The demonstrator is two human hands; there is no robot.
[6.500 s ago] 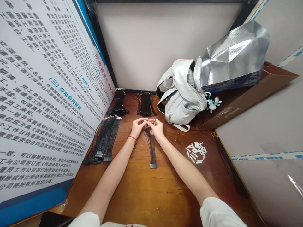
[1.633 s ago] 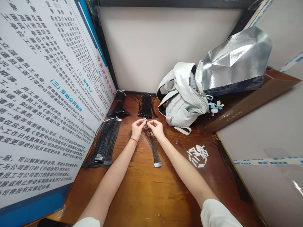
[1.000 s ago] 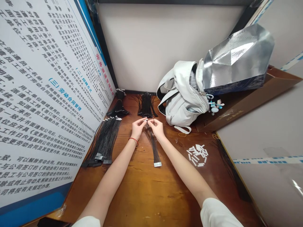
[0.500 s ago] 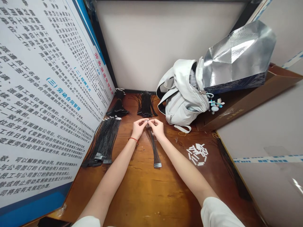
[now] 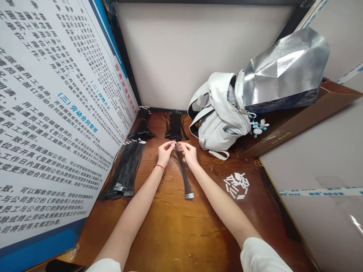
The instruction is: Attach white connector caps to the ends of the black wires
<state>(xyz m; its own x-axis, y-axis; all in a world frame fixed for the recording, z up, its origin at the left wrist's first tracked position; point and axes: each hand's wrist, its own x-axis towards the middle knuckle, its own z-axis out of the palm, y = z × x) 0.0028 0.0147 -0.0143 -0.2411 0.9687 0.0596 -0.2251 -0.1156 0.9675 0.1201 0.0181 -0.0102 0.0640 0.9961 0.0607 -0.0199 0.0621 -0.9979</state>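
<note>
A black wire harness point(image 5: 184, 174) lies lengthwise on the table, its flat connector point(image 5: 189, 196) towards me and its wires fanning out at the far end. My left hand point(image 5: 165, 154) is closed in a pinch on a small white connector housing point(image 5: 173, 143) at that far end. Close beside it, my right hand point(image 5: 189, 155) has thumb and forefinger pinched at the upper ends of the wires, seemingly on one thin black wire. The exact fingertip contact is too small to make out. A loose pile of white connector housings point(image 5: 236, 185) lies to the right of my right forearm.
Wire harnesses with white ends point(image 5: 126, 166) lie at left, with a tied bundle point(image 5: 142, 126) behind them. Another black wire bundle point(image 5: 174, 125) lies beyond my hands. A white backpack point(image 5: 221, 113), silver bag point(image 5: 286, 68) and brown box point(image 5: 300, 117) stand at the back right.
My fingertips have drawn slightly apart, the right hand shifting a little to the right. The white housing stays in my left fingers, and the harness has barely moved.
</note>
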